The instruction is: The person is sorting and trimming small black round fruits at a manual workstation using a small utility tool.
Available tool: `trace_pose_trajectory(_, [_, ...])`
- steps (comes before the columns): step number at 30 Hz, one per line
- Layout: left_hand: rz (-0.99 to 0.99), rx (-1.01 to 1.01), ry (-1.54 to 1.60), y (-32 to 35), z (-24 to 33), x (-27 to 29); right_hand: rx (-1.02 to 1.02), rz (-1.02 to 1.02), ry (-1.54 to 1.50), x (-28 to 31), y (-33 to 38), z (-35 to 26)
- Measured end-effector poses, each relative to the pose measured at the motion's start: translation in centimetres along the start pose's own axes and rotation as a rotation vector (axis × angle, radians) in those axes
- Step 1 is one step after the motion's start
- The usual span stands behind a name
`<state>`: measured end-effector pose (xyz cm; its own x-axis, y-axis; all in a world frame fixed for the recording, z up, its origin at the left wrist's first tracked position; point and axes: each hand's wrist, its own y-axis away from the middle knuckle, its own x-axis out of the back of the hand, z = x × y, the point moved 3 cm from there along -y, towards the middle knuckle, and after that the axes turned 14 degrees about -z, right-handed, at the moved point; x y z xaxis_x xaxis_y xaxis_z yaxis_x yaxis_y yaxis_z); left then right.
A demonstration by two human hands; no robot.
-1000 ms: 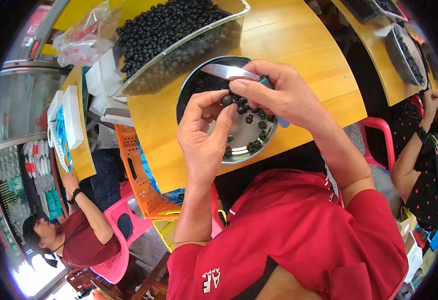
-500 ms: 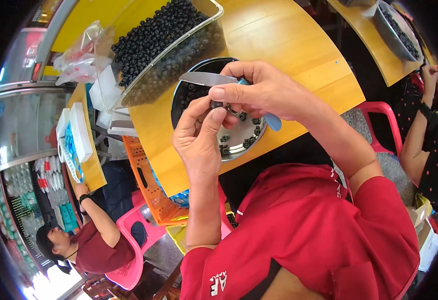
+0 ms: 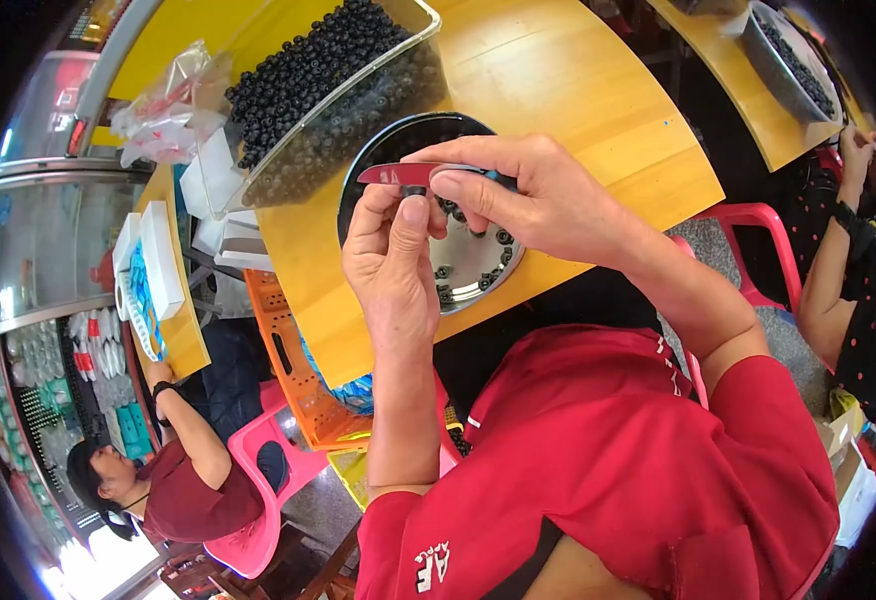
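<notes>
Over a round metal bowl (image 3: 468, 287), my right hand (image 3: 548, 195) grips a small knife (image 3: 386, 174) with a blue handle, mostly hidden by the fingers. Its blade points left and mirrors red. Between thumb and fingers of my left hand (image 3: 393, 265) is a small black round part (image 3: 414, 190), mostly covered. The blade lies across the top of this part, close against my left fingertips. Several loose black parts (image 3: 503, 256) lie on the bowl's shiny bottom, with more in the shadow at its far side.
A clear plastic bin (image 3: 358, 75) heaped with black parts stands at the back left of the yellow table (image 3: 568, 75). An orange crate (image 3: 283, 345) is below the left edge. One person (image 3: 193, 490) sits at left; another person's arm (image 3: 833, 250) shows at right near a second bowl (image 3: 788, 65).
The knife has turned and come down level over the black part, its handle now hidden by my right hand. Both hands stay above the bowl.
</notes>
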<state>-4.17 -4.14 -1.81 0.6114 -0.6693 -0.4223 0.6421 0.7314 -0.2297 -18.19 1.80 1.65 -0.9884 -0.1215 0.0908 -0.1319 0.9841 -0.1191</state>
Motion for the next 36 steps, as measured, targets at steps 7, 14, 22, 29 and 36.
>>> trace_pose_trajectory(7, [-0.062,-0.02,-0.056,-0.1,0.2,0.7,0.033,-0.021,0.035,0.3,-0.2,0.6])
trace_pose_trajectory(14, [-0.087,-0.006,-0.032,0.2,0.5,1.2,0.078,-0.042,0.106,0.1,-0.1,0.4])
trace_pose_trajectory(22, [-0.064,0.171,0.173,-0.2,0.5,1.4,0.067,0.055,-0.069,0.0,0.0,0.9])
trace_pose_trajectory(29, [-0.284,0.47,-0.221,-1.7,3.2,4.8,0.045,0.102,-0.064,1.9,0.6,1.5])
trace_pose_trajectory(36, [-0.891,0.519,-1.416,-1.4,1.9,3.0,0.015,0.058,-0.048,1.4,0.8,0.7])
